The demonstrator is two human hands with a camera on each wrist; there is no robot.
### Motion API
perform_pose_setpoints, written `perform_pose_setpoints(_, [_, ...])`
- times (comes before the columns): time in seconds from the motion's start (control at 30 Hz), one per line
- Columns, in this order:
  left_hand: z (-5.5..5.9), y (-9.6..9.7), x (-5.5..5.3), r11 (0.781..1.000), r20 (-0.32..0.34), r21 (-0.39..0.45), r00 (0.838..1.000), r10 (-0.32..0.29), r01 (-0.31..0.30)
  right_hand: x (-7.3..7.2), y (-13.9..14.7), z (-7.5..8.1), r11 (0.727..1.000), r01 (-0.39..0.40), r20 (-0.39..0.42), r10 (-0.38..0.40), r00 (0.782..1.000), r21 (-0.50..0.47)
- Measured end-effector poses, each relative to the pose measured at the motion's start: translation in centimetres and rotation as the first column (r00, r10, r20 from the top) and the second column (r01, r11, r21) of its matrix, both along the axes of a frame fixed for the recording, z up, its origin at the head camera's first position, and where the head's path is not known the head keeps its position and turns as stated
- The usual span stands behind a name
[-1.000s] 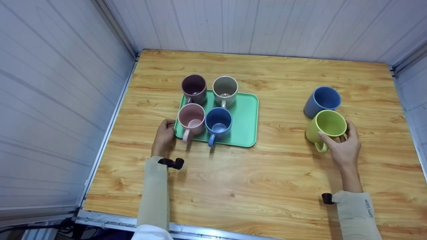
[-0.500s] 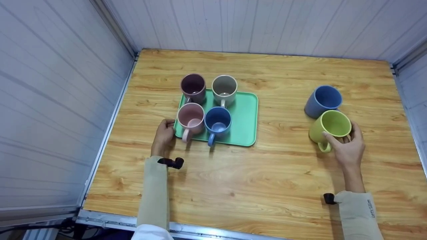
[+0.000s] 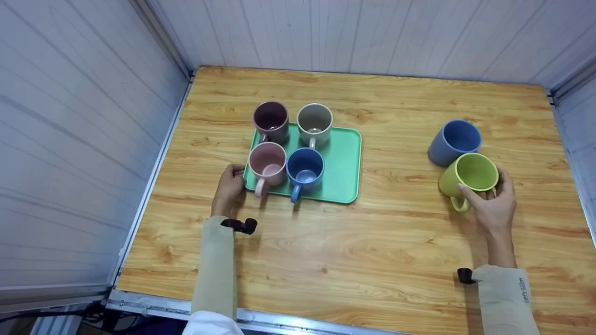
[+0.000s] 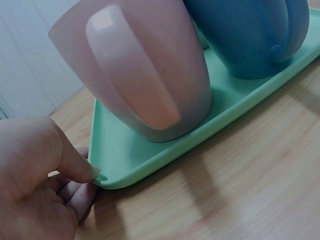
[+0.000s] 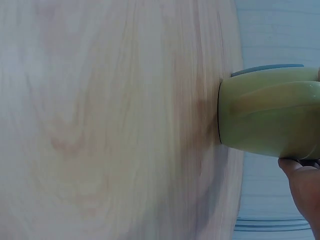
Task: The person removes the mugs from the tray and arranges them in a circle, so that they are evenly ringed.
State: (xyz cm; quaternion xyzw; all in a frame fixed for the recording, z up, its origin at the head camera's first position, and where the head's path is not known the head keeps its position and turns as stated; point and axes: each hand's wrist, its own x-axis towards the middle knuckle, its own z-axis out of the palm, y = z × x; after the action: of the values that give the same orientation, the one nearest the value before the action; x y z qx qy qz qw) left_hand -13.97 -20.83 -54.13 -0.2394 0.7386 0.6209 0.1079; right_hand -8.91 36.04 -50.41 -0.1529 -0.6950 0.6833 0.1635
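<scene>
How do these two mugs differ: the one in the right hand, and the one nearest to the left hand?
Colour: the held mug is yellow-green; the other mug is pink.
Place: the held mug is off the green tray, to its right; the other mug stands on it.
Contact: the right hand grips the held mug; no hand holds the other mug.
Both have a handle on the near side.

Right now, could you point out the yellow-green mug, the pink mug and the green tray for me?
Yellow-green mug [image 3: 471, 173]: head view, on its inside, below the rim.
Pink mug [image 4: 135, 75]: left wrist view, on its handle.
Green tray [image 3: 342, 165]: head view, on its bare right part.
</scene>
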Motion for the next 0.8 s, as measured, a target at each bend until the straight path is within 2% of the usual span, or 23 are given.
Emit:
perform_pose_setpoints(0.37, [-0.07, -0.02, -0.14, 0.999, -0.003, -0.045, 1.000, -0.020, 0.019, -0.01, 0.36, -0.57, 0.999, 0.023, 0.010, -0.024, 1.000, 0.031])
perform_pose_setpoints(0.63, [-0.09, -0.09, -0.19, 0.991, -0.013, -0.109, 0.997, -0.081, 0.079, 0.16, 0.03, -0.23, 0.998, 0.051, -0.016, -0.050, 0.999, 0.026])
perform_pose_setpoints(0.8, [-0.05, 0.01, -0.25, 0.996, -0.017, -0.077, 0.999, -0.042, 0.041, 0.14, -0.09, 0.11, 0.998, 0.056, -0.002, -0.056, 0.998, 0.022])
